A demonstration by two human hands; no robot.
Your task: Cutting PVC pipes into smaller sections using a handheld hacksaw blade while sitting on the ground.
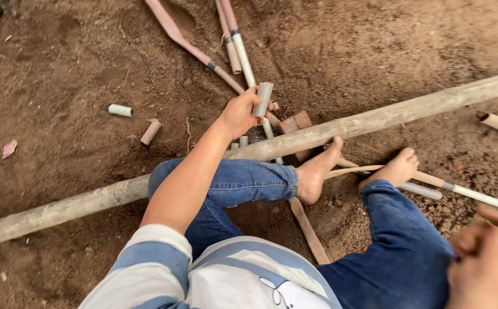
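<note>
One short grey pipe piece (264,98) sits upright in the left hand (238,114), whose grip is closed around its lower end, held just above the far side of the long bamboo pole (375,119) that crosses the scene from near left to far right. Right below the hand, a few more short tube ends (243,141) stand in the soil beside a reddish brick (294,122), and long thin pipes (238,43) with taped joints run away toward the far edge. Two cut pieces — a pale one (120,110) and a brownish one (150,131) — lie loose on the dirt ground (60,68) to the left.

The right hand (483,269) is at the near right corner, blurred; it looks curled around something dark, but I cannot tell what, nor how firmly. The person sits with bare feet (317,171) resting against the pole and on a thin pipe (466,193) that runs off to the right.

As a judgement: the hold covers only the pipe piece's lower end, so it could tip or slip out and drop among the standing tubes. The pole underfoot might also roll and unsettle the seat.
</note>
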